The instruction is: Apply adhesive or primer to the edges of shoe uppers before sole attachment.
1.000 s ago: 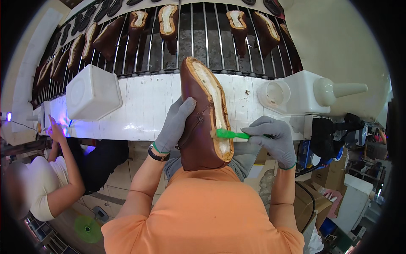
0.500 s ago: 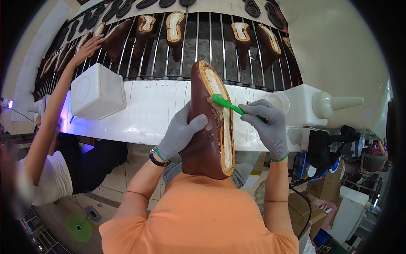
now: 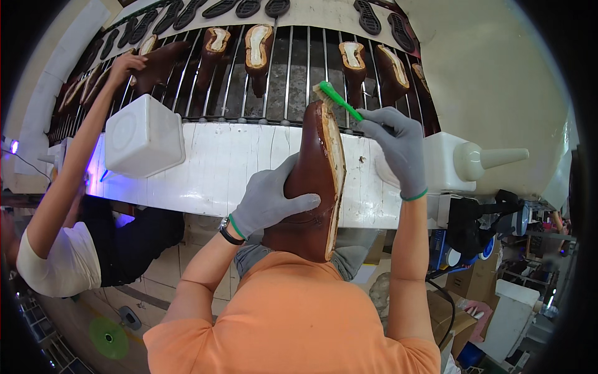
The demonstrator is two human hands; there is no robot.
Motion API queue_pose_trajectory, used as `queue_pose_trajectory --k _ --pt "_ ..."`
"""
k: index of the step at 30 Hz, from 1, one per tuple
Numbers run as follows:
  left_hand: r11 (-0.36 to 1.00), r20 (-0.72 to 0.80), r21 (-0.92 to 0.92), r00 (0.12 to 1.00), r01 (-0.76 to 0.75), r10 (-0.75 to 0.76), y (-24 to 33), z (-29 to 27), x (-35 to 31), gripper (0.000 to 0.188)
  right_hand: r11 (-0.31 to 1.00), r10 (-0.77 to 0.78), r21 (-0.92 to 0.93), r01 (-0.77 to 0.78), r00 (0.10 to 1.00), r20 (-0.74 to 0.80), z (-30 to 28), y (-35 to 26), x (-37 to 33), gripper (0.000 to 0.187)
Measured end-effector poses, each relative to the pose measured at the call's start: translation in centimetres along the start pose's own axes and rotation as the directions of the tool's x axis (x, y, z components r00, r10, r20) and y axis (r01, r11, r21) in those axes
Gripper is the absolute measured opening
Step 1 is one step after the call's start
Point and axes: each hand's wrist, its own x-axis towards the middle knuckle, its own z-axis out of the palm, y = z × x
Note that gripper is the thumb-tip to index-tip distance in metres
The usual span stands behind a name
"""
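Observation:
A dark brown boot upper (image 3: 305, 156), its pale sole side turned to the right and its toe pointing away from me, is gripped around the side by my gloved left hand (image 3: 265, 196). My right hand (image 3: 398, 140), also in a grey glove, pinches the handle of a green brush (image 3: 339, 100). The bristles meet the sole edge right at the boot's toe tip. My right palm hides the end of the handle.
Beyond the white ledge (image 3: 212, 146), several boots (image 3: 256, 53) lie sole up on metal bars. Black outsoles (image 3: 367, 17) line the far shelf. A white container (image 3: 143, 137) stands left, a white spouted bottle (image 3: 464, 162) right. At left, a co-worker's hand (image 3: 126, 65) touches a boot.
The brush has moved from the middle of the forefoot up to the toe tip. My left hand has turned the boot's sole further to the right. The co-worker's hand has shifted slightly.

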Motion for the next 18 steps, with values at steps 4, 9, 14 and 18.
queue_pose_trajectory --k 4,9,14,18 --pt "0.99 0.059 -0.139 0.998 0.021 -0.013 -0.3 -0.4 0.6 0.08 1.0 0.002 -0.008 0.0 0.983 0.183 -1.8 -0.3 0.2 0.023" --pt "0.871 0.104 -0.49 0.995 0.042 0.01 -0.6 -0.4 0.9 0.073 0.998 0.041 -0.066 -0.019 0.936 0.349 -2.8 -1.4 -0.3 0.026" --pt "0.818 0.157 -0.561 0.987 0.127 -0.046 -0.8 -0.9 0.6 0.072 0.999 0.033 -0.036 -0.019 0.893 0.448 -2.9 -2.2 -0.5 0.028" --pt "0.791 0.116 -0.601 0.992 0.112 -0.053 -1.1 -1.0 0.5 0.072 0.996 0.035 -0.085 0.009 0.864 0.503 -2.9 -2.2 -1.1 0.028"
